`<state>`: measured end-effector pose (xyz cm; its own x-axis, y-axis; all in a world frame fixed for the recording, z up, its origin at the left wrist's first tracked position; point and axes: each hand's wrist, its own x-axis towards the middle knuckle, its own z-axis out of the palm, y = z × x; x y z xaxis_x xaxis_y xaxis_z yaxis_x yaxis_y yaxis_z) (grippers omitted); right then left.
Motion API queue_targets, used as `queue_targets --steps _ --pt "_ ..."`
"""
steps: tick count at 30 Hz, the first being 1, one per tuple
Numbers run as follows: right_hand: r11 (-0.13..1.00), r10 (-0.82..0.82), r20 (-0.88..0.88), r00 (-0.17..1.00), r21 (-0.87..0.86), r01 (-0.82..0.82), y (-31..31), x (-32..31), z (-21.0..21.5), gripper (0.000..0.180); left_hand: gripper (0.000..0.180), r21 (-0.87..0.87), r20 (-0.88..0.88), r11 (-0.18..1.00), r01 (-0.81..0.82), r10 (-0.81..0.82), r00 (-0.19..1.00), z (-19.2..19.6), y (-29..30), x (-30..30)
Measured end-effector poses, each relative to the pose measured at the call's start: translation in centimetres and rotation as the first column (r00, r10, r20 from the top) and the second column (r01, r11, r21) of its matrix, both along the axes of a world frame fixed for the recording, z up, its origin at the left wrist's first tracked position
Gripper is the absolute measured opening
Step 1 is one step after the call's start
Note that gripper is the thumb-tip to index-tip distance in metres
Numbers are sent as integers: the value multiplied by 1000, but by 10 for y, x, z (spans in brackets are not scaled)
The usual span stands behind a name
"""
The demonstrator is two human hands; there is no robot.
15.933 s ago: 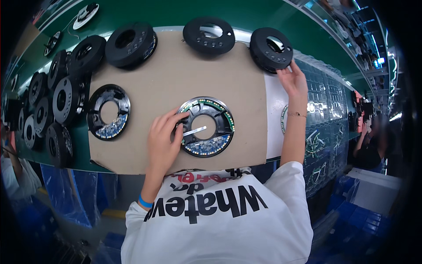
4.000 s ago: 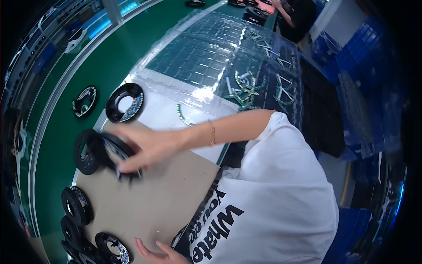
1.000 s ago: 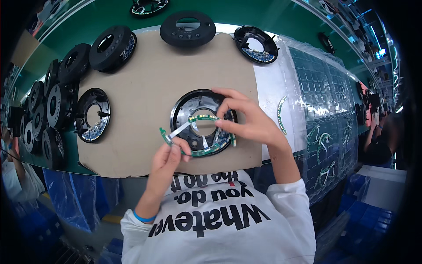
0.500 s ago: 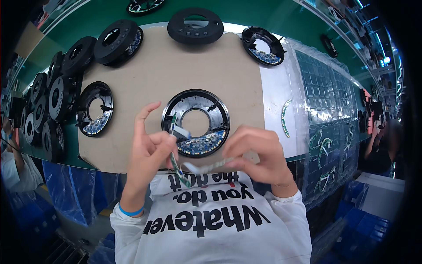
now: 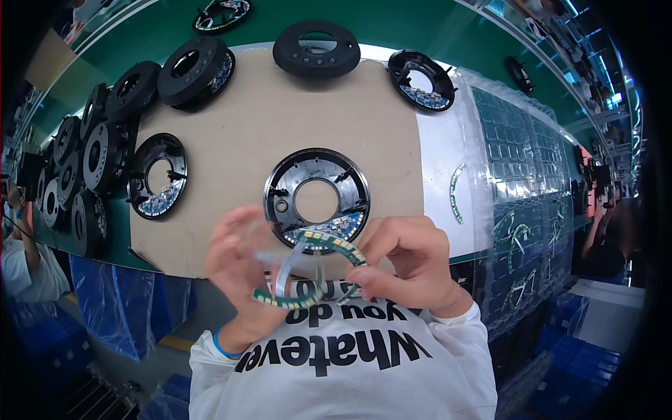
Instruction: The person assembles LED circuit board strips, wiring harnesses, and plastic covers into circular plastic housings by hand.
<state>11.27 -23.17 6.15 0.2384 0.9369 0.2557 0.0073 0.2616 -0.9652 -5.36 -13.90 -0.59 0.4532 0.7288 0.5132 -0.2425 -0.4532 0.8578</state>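
You hold two curved green strips [image 5: 308,273] between left hand [image 5: 238,276] and right hand [image 5: 409,262], just below the black ring [image 5: 316,196] on the desk [image 5: 238,119]; next, probably separate one and seat it in the ring.

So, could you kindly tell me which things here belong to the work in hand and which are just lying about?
In hand:
- left hand and right hand holding curved green LED strips
- open black ring housing on the cardboard sheet

Lying about:
- other black ring housings
- closed black ring units
- trays of spare strips
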Motion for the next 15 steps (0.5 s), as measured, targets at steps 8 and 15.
queue_targets --steps 8,15 --pt "999 -7 -24 1000 -34 6 -2 -3 -1 14 58 53 80 998 -19 15 997 3 -4 -1" --pt "983 170 88 982 -81 -163 -6 0 9 11 43 -61 11 963 262 -262 965 6 -8 8"
